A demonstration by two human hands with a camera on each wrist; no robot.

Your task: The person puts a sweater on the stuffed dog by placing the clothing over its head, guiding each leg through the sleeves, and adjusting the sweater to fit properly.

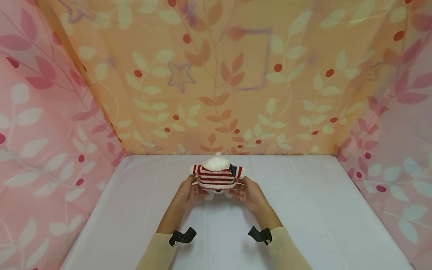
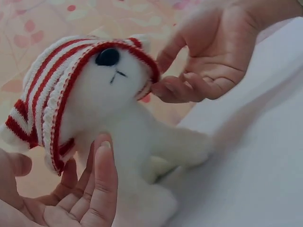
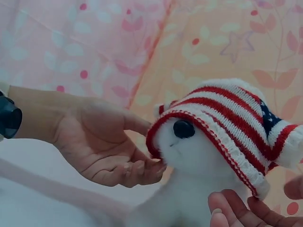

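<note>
Wht worktop (image 1: pixel 303 213); plush toy (image 2: pixel 135 137) sits on it, ctr, twd far edge. Red/wht striped sweater (image 1: pixel 217 178) over its head. L hand (image 1: pixel 191 192) & R hand (image 1: pixel 249 192) at hem, 1 per side; fingers loose, slightly bent, unclenched. Blk nose (image 2: pixel 107 57) shows under hem.

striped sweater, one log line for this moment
striped sweater over head of plush toy; nose showing; left hand at hem; right hand at opposite side; toy on white table
</note>
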